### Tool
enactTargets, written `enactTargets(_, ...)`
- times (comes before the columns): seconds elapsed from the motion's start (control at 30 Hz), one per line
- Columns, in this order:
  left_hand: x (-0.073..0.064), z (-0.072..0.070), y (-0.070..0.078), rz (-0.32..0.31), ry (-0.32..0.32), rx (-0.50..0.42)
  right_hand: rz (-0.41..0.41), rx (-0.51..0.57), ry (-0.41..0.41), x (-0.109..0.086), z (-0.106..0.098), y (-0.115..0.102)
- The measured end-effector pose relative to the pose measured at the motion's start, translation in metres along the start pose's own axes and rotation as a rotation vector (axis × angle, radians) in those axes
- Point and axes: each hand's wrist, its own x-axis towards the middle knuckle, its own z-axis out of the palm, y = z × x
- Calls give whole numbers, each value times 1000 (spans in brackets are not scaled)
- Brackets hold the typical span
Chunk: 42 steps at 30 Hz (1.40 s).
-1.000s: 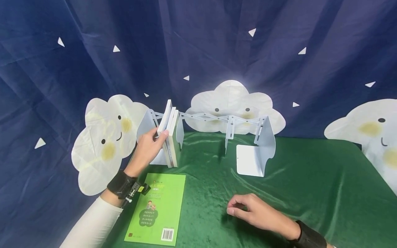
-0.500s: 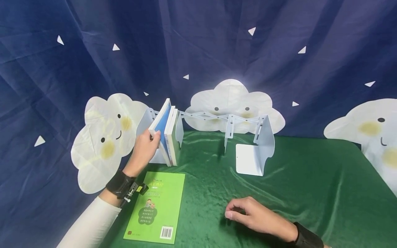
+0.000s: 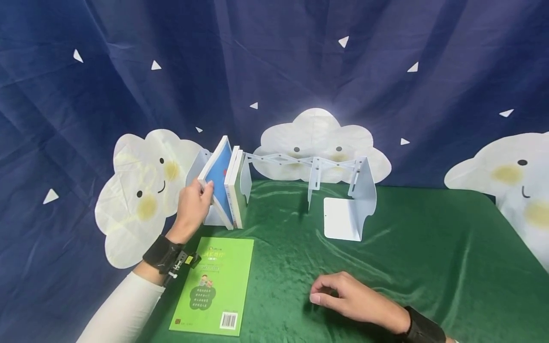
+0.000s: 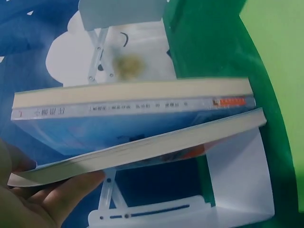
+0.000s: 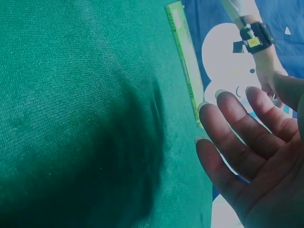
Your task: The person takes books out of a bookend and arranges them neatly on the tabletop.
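Observation:
My left hand (image 3: 193, 205) pinches the upper near corner of a blue-covered book (image 3: 219, 178), thumb on one cover and fingers on the other. That book leans left, its lower end close beside two upright books (image 3: 236, 190). In the left wrist view a wedge-shaped gap separates the pinched book (image 4: 142, 149) from the neighbouring book with a printed spine (image 4: 133, 108). All of them stand in the left section of a white expandable bookend (image 3: 369, 190). My right hand (image 3: 351, 297) hovers low over the green cloth, fingers loosely curved, holding nothing.
A bright green book (image 3: 214, 286) lies flat in front of the bookend, beneath the left wrist. Green cloth (image 3: 420, 247) covers the table. Behind it hangs a dark blue curtain (image 3: 291, 57) with cloud prints.
My left hand has tilted the blue book to the left, away from the two upright books, so its blue cover now shows. The right hand stays nearly still.

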Motion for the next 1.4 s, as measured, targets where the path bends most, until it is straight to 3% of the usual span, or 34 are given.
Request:
enactTargets(0.2,5,-12,2,25,29,0,1,-4,11,0,0,2)
enactTargets(0.4,12,-34,15,26,36,-18,-19,-22,28,2,1,3)
enactTargets(0.97,-3,-93,34,36,103,45,-12,-16,38,3,-1,4)
enactTargets(1.17,-13,-113,38,-22,57,13,-5,-30,42,4,-1,2)
enactTargets(1.4,-25,-130,42,-21,9,-13,-11,-35,46,6,0,2)
